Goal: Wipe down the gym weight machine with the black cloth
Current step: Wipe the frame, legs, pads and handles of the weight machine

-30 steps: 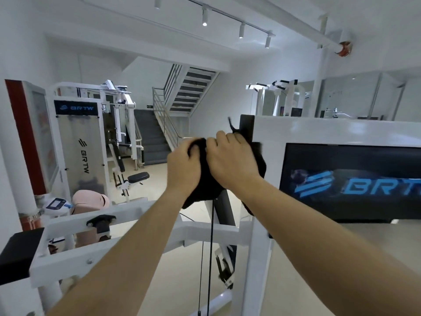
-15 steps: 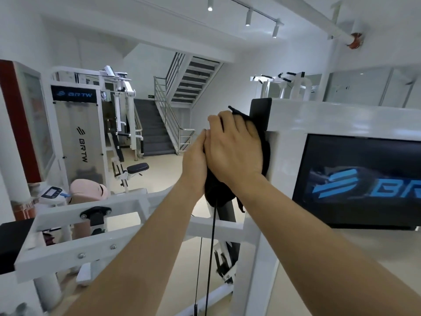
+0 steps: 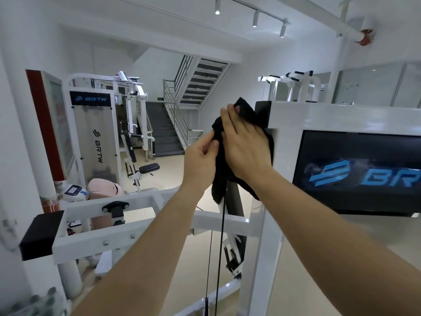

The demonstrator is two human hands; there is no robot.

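The person holds the black cloth (image 3: 219, 172) up against the top left corner of the weight machine's white frame (image 3: 319, 115), just beside its black end cap (image 3: 263, 112). The right hand (image 3: 246, 151) lies over the cloth with its fingers curled round the upper fold. The left hand (image 3: 200, 160) pinches the cloth's outer edge between thumb and fingers, on the side away from the frame. The step in hand looks like bunching or refolding the cloth at that corner before a wiping stroke.

The next move probably calls for the left hand to let go and the right to press the cloth flat on the paint. From there it could draw along the top beam or down the upright.

A loose tail of cloth hangs below the hands, close to the thin black cable (image 3: 222, 236) that drops beneath the corner, and it could snag there. The dark logo panel (image 3: 355, 169) sits in the frame, right of the corner. A white lever arm (image 3: 102, 226) with a black end pad (image 3: 38, 233) juts out lower left of the frame. Another machine (image 3: 95, 137) and a staircase (image 3: 164, 131) stand well beyond it.
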